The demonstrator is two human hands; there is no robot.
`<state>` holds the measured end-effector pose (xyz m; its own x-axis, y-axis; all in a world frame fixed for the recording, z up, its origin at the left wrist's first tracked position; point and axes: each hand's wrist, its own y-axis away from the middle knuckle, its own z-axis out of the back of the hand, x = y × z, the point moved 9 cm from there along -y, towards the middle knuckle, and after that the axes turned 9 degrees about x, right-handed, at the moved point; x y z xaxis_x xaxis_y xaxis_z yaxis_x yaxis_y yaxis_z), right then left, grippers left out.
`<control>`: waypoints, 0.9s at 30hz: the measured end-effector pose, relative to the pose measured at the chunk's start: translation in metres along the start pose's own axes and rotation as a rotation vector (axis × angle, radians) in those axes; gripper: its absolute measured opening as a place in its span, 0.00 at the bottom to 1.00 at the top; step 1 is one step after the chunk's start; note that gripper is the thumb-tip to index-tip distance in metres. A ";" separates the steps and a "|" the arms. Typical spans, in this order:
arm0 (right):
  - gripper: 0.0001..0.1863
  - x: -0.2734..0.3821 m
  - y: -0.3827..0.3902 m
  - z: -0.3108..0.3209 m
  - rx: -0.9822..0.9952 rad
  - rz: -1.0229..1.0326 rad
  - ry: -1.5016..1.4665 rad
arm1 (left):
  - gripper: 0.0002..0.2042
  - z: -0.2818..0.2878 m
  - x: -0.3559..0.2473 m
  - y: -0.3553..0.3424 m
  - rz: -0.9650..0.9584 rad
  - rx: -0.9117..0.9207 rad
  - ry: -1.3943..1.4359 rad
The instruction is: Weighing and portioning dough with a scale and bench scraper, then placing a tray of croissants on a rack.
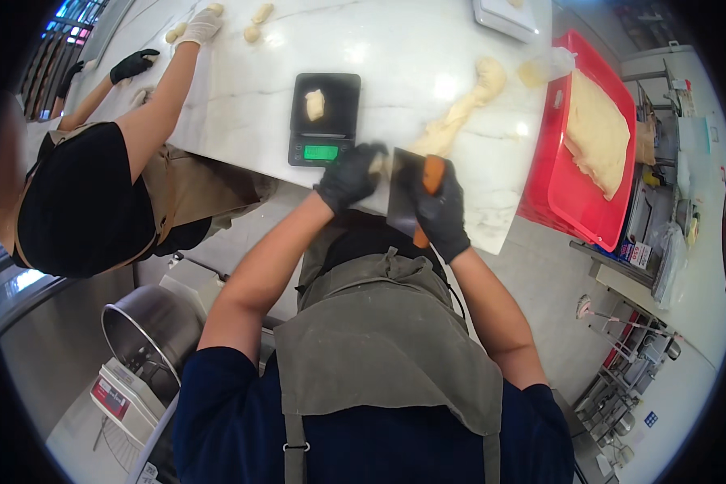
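My left hand (349, 176), in a black glove, pinches the near end of a long rope of pale dough (460, 113) that lies on the white marble table (242, 105). Gripped in my black-gloved right hand (442, 211) is a metal dough scraper (402, 194) with an orange handle, its blade pressed against the dough beside my left hand. Just left of my hands stands a small black digital scale (324, 117) with a lit green display and a small piece of dough (315, 104) on it.
A red tray (569, 194) holding a flat slab of dough sits at the table's right end. A co-worker on the left, one hand in a white glove (199, 27), handles small dough balls (252, 33). A steel mixing bowl (149, 327) stands on the floor at lower left.
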<state>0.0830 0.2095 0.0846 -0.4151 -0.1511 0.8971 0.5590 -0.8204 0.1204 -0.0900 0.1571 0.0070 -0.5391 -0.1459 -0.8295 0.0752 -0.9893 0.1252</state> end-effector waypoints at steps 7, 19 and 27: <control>0.16 -0.009 -0.024 -0.032 0.010 -0.027 0.295 | 0.15 -0.005 -0.015 0.019 -0.102 -0.356 -0.394; 0.15 -0.013 -0.020 -0.011 0.032 0.011 -0.065 | 0.10 0.008 0.028 0.048 0.227 -0.087 0.427; 0.21 -0.054 0.048 0.075 -0.126 -0.139 -0.086 | 0.25 0.130 0.094 0.011 0.358 -0.352 0.442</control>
<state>0.1859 0.2193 0.0734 -0.4160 0.0114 0.9093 0.4042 -0.8934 0.1961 -0.2490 0.1335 0.0009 -0.0406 -0.3802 -0.9240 0.4951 -0.8109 0.3119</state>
